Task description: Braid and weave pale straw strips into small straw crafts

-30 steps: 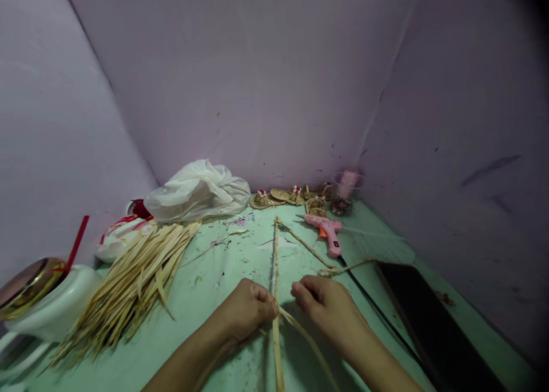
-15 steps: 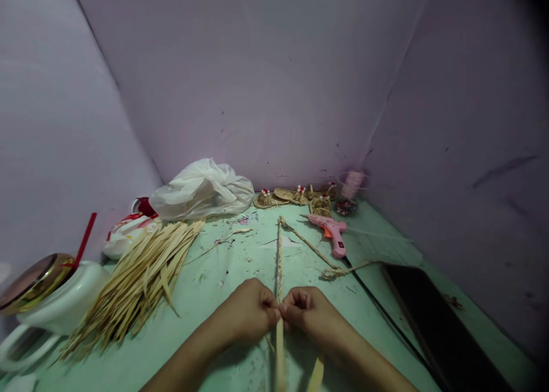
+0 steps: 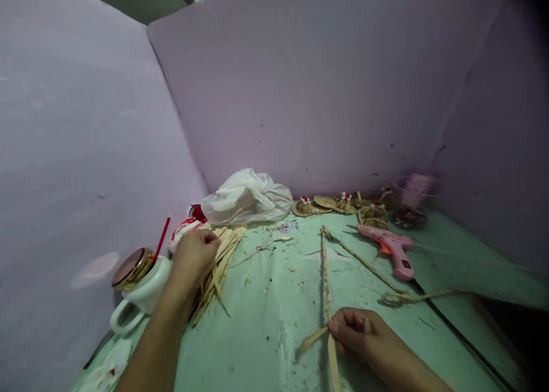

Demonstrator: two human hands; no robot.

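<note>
The right hand [image 3: 360,338] pinches the near end of a straw braid [image 3: 325,266], which runs away across the green table [image 3: 257,335], left of a pink glue gun [image 3: 397,252]. The left hand [image 3: 195,255], fingers curled, is at a bundle of straw strips [image 3: 222,272]; whether it grips any cannot be told.

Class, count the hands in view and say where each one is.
2. The left hand is at the bundle of straw strips, its fingertips partly hidden; the right hand pinches the near end of the braid. No others show.
</note>
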